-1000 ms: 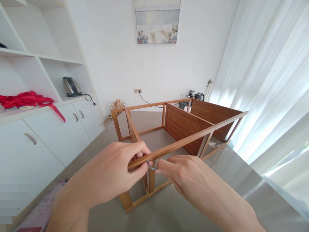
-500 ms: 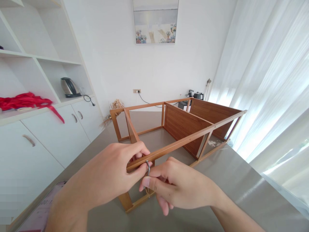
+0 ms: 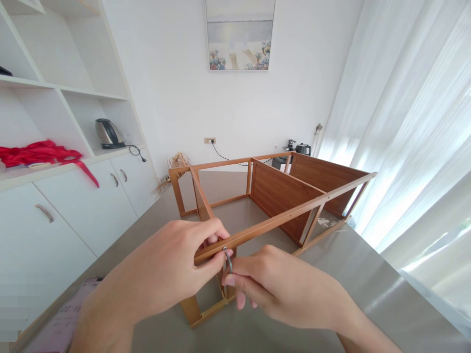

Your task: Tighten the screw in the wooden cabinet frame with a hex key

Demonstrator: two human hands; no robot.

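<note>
Since a second ago, swung from lying flat out to the right to hanging nearly straight down: the hex key (image 3: 228,259), with the right hand (image 3: 283,287) dropped lower and curled under the rail; barely shifted otherwise.

Standing on the grey table (image 3: 368,289), spread from the near edge to the far wall: a wooden frame (image 3: 279,196), already joined into a long open rack with two solid brown panels fixed at the far end, upright posts and side rails in place. No loose parts or spare screws visible nearby, so judged well along, with at least this near corner joint still being tightened.

Clamped over the near top rail at that corner: the left hand (image 3: 176,269), fingers wrapped round the wood and thumb pressed against the front face, steadying it.

Pinched narrowly on the key's hanging arm: the right hand's fingers, just below the rail. Short arm of the key apparently seated in the joint, though the screw itself is hidden.

Lying at the lower left, partly under the left forearm: a phone (image 3: 62,318) with a timer showing.
</note>
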